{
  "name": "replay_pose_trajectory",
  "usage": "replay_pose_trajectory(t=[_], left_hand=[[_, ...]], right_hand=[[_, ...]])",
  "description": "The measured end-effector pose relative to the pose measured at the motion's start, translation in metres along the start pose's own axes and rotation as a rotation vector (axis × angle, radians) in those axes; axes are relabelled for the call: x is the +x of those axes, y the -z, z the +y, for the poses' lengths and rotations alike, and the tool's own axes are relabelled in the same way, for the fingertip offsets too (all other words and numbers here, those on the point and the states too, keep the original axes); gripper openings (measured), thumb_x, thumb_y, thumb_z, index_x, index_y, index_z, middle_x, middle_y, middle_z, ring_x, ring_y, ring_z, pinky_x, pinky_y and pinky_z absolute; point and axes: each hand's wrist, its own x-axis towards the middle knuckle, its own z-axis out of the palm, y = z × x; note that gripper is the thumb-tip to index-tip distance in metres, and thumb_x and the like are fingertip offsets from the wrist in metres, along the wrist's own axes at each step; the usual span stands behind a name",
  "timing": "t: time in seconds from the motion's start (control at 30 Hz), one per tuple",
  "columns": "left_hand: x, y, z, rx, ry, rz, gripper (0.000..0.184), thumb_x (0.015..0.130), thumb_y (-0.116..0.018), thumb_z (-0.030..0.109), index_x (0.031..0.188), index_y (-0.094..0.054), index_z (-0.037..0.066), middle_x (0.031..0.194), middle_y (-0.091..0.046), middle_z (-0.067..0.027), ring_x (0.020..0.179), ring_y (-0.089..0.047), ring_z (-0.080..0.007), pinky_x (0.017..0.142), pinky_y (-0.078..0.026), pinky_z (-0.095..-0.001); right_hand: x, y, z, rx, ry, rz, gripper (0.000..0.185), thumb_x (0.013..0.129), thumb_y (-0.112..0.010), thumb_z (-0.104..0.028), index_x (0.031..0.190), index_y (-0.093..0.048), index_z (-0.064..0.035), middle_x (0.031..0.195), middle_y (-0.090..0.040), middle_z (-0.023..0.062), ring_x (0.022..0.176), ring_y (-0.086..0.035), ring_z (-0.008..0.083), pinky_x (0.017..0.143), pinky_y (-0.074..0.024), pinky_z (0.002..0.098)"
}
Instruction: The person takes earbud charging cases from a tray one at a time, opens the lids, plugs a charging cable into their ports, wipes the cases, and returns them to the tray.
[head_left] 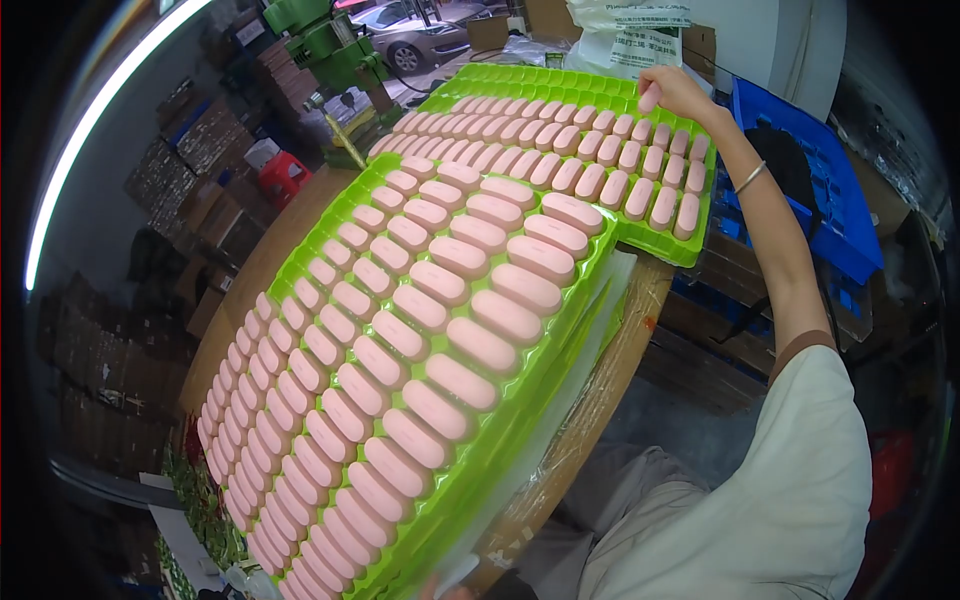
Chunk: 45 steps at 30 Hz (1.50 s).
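My right hand (682,92) is at the far right corner of the farther green tray (590,84), its fingers pinched on a pink oval piece (650,97). Rows of similar pink pieces fill most of that tray, while its far row of slots is bare. Nearer to me lies a stack of green trays (600,268), the top one filled with rows of pink pieces (460,382). Only a small, blurred part of my left hand (450,592) shows at the bottom edge, beside the near tray; its fingers are mostly hidden.
Both trays lie on a wooden table (600,385). Blue crates (850,225) stand at the right. Behind are a green machine (335,60), a white printed bag (625,35) and a parked car (415,40). A red container (284,178) and stacked boxes stand at the left.
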Motion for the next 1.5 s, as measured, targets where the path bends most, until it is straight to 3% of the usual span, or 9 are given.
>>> replay_pose_trajectory(t=[0.23, 0.33, 0.47, 0.7, 0.87, 1.13, 1.27, 1.47, 1.5], left_hand=[[0.0, 0.002, -0.007, 0.028, -0.043, -0.028, 0.033, 0.077, -0.061, 0.009, 0.107, -0.051, -0.001, 0.065, -0.047, 0.0024, 0.049, -0.029, -0.0022, 0.044, -0.023, -0.0165], [-0.001, 0.004, -0.013, 0.021, -0.073, -0.006, 0.031, 0.079, -0.059, 0.01, 0.106, -0.051, -0.002, 0.056, -0.042, 0.0045, 0.045, -0.025, -0.0022, 0.042, -0.021, -0.0174], [0.003, 0.004, -0.011, 0.102, -0.142, -0.031, 0.03, 0.08, -0.058, 0.014, 0.104, -0.052, -0.003, 0.049, -0.034, 0.0059, 0.043, -0.023, -0.0026, 0.041, -0.018, -0.0192], [0.003, 0.003, -0.001, 0.185, -0.051, -0.067, 0.02, 0.075, -0.056, 0.006, 0.093, -0.055, -0.003, 0.05, -0.041, 0.006, 0.044, -0.033, -0.0003, 0.045, -0.024, -0.0139], [0.004, 0.008, 0.004, 0.132, -0.028, -0.084, 0.011, 0.07, -0.062, 0.002, 0.081, -0.063, 0.001, 0.052, -0.05, 0.0023, 0.045, -0.041, -0.0022, 0.044, -0.031, -0.015], [0.003, 0.011, -0.003, 0.06, -0.043, -0.075, 0.013, 0.073, -0.062, 0.001, 0.086, -0.063, 0.001, 0.054, -0.053, 0.0006, 0.046, -0.043, -0.0023, 0.044, -0.034, -0.0163], [0.006, 0.009, 0.009, 0.068, -0.025, -0.096, 0.013, 0.073, -0.059, -0.001, 0.086, -0.061, -0.001, 0.053, -0.047, 0.0037, 0.046, -0.038, -0.001, 0.044, -0.029, -0.0154], [0.008, 0.011, 0.008, 0.017, 0.07, -0.085, 0.013, 0.076, -0.056, 0.004, 0.086, -0.06, -0.003, 0.054, -0.044, 0.0059, 0.047, -0.034, -0.0002, 0.044, -0.025, -0.0151], [0.009, 0.01, 0.009, -0.052, 0.041, -0.057, 0.02, 0.077, -0.059, 0.013, 0.088, -0.058, -0.004, 0.055, -0.045, 0.0055, 0.048, -0.035, -0.0005, 0.044, -0.025, -0.0153]], right_hand=[[0.003, -0.053, 0.063, -0.056, -0.114, -0.018, 0.016, 0.069, -0.049, 0.003, 0.079, -0.06, -0.0024, 0.08, -0.06, 0.0158, 0.08, -0.057, 0.031, 0.071, -0.0442, 0.0372], [0.005, -0.063, 0.06, -0.027, -0.2, -0.279, 0.023, 0.074, -0.047, -0.001, 0.091, -0.062, -0.004, 0.095, -0.059, 0.0153, 0.091, -0.055, 0.0303, 0.077, -0.0429, 0.036], [0.023, -0.085, 0.062, 0.102, -0.1, -0.156, 0.042, 0.074, -0.045, 0.003, 0.115, -0.048, -0.0062, 0.114, -0.051, 0.0135, 0.107, -0.047, 0.0257, 0.093, -0.0338, 0.0316], [0.075, -0.016, -0.246, 0.574, 0.523, -0.112, 0.03, 0.08, -0.053, -0.013, 0.11, -0.051, -0.009, 0.101, -0.058, 0.009, 0.093, -0.056, 0.0192, 0.079, -0.0434, 0.0302], [0.087, -0.058, -0.436, 0.571, 0.926, -0.232, 0.026, 0.084, -0.046, -0.024, 0.106, -0.053, -0.0116, 0.093, -0.059, 0.0118, 0.085, -0.057, 0.028, 0.075, -0.0443, 0.0372], [0.09, -0.122, -0.538, 0.2, 0.63, -0.504, 0.027, 0.081, -0.042, -0.026, 0.103, -0.054, -0.0169, 0.1, -0.057, 0.0153, 0.094, -0.054, 0.032, 0.075, -0.0429, 0.0442], [0.076, -0.078, -0.527, 0.411, 0.634, -0.202, 0.024, 0.08, -0.044, -0.026, 0.097, -0.055, -0.0117, 0.092, -0.06, 0.0158, 0.082, -0.058, 0.0314, 0.072, -0.0451, 0.0423], [-0.054, 0.057, -0.477, 1.092, 0.856, -0.297, 0.032, 0.075, -0.051, -0.017, 0.104, -0.042, -0.0099, 0.074, -0.058, 0.0156, 0.065, -0.058, 0.0273, 0.058, -0.0447, 0.0357], [-0.084, 0.095, -0.465, 1.242, 0.521, -0.885, 0.037, 0.072, -0.056, -0.013, 0.106, -0.04, -0.011, 0.078, -0.057, 0.0149, 0.066, -0.058, 0.0284, 0.057, -0.0452, 0.035]])
